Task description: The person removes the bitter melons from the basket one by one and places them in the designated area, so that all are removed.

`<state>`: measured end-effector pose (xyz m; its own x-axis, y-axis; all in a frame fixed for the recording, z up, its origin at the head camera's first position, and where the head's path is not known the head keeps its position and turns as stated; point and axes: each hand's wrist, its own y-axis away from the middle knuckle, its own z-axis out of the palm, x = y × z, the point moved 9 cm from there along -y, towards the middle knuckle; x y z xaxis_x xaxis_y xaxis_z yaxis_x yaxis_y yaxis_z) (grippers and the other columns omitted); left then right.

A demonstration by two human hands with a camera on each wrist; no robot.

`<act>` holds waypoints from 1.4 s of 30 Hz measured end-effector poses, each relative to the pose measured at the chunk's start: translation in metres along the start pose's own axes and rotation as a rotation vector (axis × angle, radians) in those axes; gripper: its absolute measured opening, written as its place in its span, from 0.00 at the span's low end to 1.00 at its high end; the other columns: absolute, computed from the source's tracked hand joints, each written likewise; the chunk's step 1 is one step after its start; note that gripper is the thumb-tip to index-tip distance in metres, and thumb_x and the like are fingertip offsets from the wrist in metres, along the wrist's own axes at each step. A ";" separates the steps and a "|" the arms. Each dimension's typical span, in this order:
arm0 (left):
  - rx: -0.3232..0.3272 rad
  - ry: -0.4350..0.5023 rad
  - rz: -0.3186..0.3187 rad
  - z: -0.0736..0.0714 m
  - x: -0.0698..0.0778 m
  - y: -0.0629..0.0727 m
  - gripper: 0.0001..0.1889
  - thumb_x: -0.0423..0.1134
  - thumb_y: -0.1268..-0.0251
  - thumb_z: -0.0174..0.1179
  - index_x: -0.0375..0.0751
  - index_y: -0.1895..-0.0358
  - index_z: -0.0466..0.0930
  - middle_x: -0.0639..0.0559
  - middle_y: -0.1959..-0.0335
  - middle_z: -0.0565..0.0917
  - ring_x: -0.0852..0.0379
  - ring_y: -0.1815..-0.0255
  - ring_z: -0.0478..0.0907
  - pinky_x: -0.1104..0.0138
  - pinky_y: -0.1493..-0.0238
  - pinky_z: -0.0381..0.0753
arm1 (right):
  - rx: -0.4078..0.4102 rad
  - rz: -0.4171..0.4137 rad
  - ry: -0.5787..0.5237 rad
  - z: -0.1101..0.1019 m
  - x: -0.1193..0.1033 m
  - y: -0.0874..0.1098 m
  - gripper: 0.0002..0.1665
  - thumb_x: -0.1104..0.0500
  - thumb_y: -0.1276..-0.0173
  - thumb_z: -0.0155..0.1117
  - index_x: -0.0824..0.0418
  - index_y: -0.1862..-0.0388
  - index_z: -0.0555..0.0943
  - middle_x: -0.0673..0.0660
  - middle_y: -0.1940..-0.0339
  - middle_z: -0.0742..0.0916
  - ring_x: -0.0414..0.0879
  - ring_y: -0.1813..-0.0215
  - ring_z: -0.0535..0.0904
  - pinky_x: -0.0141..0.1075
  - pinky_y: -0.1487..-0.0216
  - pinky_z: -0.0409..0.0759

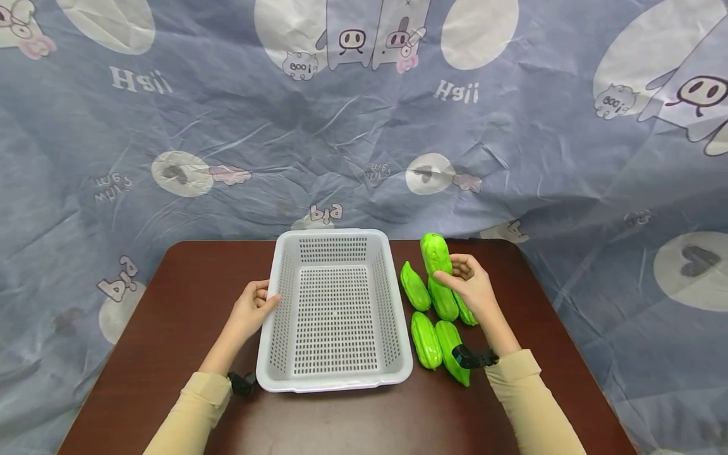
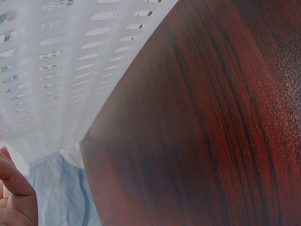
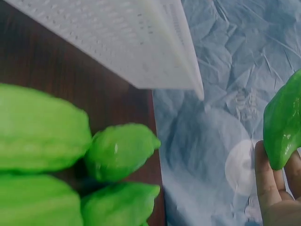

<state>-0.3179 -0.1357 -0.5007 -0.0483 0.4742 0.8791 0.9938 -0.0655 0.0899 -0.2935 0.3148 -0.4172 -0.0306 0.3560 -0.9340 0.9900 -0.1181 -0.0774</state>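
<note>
A light grey perforated plastic basket stands on the table with nothing inside. My left hand grips its left rim, thumb on top and fingers against the outer side; the basket's slotted wall fills the upper left of the left wrist view. In my right hand is a green bitter melon, pinched between thumb and fingers and raised above the others. Its tapered end shows in the right wrist view. Several more bitter melons lie right of the basket, some partly hidden by the right hand and wrist.
The dark red-brown wooden table ends just behind the basket. A grey-blue printed cloth hangs behind it and along the sides. Each wrist wears a black strap.
</note>
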 end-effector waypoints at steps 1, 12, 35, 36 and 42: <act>0.000 0.000 0.002 0.000 0.000 0.000 0.30 0.41 0.28 0.59 0.31 0.30 0.61 0.40 0.53 0.77 0.58 0.63 0.78 0.65 0.63 0.82 | 0.010 0.006 0.008 -0.004 0.002 0.002 0.31 0.51 0.35 0.70 0.60 0.38 0.70 0.40 0.52 0.79 0.36 0.47 0.75 0.23 0.48 0.74; -0.012 0.019 0.012 0.001 0.001 0.001 0.29 0.40 0.28 0.58 0.30 0.31 0.60 0.40 0.54 0.76 0.60 0.65 0.77 0.68 0.64 0.81 | 0.097 0.074 0.109 -0.044 0.030 0.033 0.36 0.48 0.35 0.71 0.61 0.34 0.69 0.38 0.53 0.78 0.31 0.52 0.74 0.22 0.53 0.74; -0.008 0.012 0.028 0.001 0.004 0.003 0.30 0.41 0.28 0.58 0.30 0.30 0.60 0.39 0.53 0.77 0.61 0.65 0.79 0.67 0.64 0.83 | 0.163 0.335 0.301 -0.069 0.115 0.099 0.43 0.39 0.37 0.69 0.61 0.32 0.67 0.60 0.41 0.76 0.42 0.50 0.70 0.27 0.58 0.74; -0.008 0.012 0.029 0.001 0.004 0.003 0.30 0.41 0.28 0.58 0.30 0.30 0.60 0.39 0.53 0.77 0.61 0.65 0.79 0.68 0.64 0.83 | 0.165 0.339 0.307 -0.069 0.117 0.102 0.43 0.39 0.37 0.69 0.62 0.33 0.67 0.60 0.41 0.76 0.42 0.50 0.70 0.27 0.58 0.74; -0.006 0.009 0.027 0.001 0.004 0.004 0.29 0.40 0.28 0.58 0.30 0.30 0.60 0.39 0.53 0.77 0.61 0.65 0.78 0.69 0.65 0.82 | 0.171 0.358 0.348 -0.067 0.134 0.113 0.43 0.38 0.38 0.69 0.62 0.34 0.68 0.61 0.43 0.77 0.45 0.50 0.73 0.29 0.57 0.74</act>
<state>-0.3142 -0.1326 -0.4972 -0.0219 0.4644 0.8853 0.9941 -0.0840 0.0686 -0.1768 0.4115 -0.5275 0.3819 0.5490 -0.7435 0.8925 -0.4279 0.1426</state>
